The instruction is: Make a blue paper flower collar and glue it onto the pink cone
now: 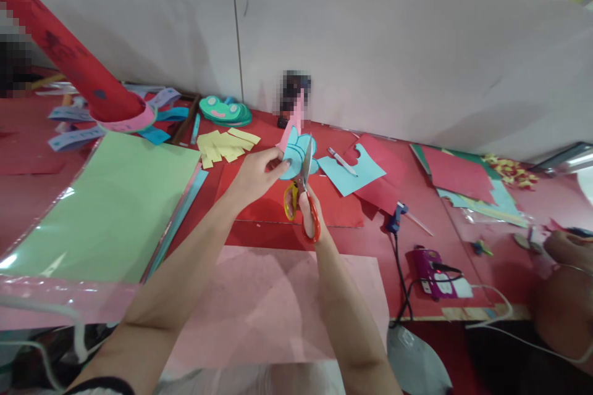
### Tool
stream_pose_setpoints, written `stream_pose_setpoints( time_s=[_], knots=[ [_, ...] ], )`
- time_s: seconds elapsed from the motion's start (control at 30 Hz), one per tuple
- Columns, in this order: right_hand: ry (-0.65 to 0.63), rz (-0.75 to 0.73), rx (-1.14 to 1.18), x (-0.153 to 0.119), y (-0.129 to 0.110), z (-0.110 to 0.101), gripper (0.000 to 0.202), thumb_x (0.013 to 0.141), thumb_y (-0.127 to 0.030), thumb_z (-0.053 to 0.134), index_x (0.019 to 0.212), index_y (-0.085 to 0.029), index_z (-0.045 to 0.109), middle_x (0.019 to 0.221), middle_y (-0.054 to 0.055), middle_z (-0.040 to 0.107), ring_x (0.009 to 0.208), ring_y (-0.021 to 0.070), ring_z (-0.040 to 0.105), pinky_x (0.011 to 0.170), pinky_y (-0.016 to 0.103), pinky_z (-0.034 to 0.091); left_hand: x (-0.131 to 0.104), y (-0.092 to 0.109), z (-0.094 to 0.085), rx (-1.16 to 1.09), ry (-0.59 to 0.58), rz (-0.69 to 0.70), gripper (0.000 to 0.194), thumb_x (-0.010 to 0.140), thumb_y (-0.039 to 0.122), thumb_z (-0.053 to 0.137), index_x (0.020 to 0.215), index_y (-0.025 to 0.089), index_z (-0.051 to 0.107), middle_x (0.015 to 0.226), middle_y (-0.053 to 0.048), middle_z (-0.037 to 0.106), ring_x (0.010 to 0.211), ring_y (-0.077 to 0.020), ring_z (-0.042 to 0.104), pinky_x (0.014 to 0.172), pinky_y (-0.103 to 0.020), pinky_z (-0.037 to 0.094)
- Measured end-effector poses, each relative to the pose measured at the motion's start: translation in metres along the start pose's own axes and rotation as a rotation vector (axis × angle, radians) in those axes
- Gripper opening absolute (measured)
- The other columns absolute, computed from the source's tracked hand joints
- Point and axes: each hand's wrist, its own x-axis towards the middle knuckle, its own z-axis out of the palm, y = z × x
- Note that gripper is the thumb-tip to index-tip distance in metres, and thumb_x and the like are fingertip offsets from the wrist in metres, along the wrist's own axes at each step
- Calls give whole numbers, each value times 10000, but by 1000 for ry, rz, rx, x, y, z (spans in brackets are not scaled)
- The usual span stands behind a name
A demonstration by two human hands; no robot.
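My left hand pinches a light-blue paper cutout with rounded lobes and dark drawn lines. Scissors with one red and one yellow handle are in my right hand, fingers through the loops. Their blades point away from me and lie across the right part of the cutout; whether they are parted is hard to tell. Just behind the cutout a narrow pink paper piece sticks up. To the right, a white pen rests on a light-blue sheet with a bite cut from its edge.
Yellow paper strips and green frog-like cutouts lie back left. Green sheets and a red tube fill the left. A glue gun, purple power strip and cords lie right. Another person's hand is far right.
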Motion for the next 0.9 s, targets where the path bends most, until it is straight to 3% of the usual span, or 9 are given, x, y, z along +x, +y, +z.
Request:
stream_pose_setpoints(
  time_s=[0.9],
  knots=[
    [60,33,-49,-1,5,-3,437,830,-617,497,1023,-224,500,585,-70,391,435,68,355,419,213,312,-1,-2,-4,-15,-36,-67,171,810,289,517,685,174,534,694,24,581,698,-119,528,693,-236,418]
  ],
)
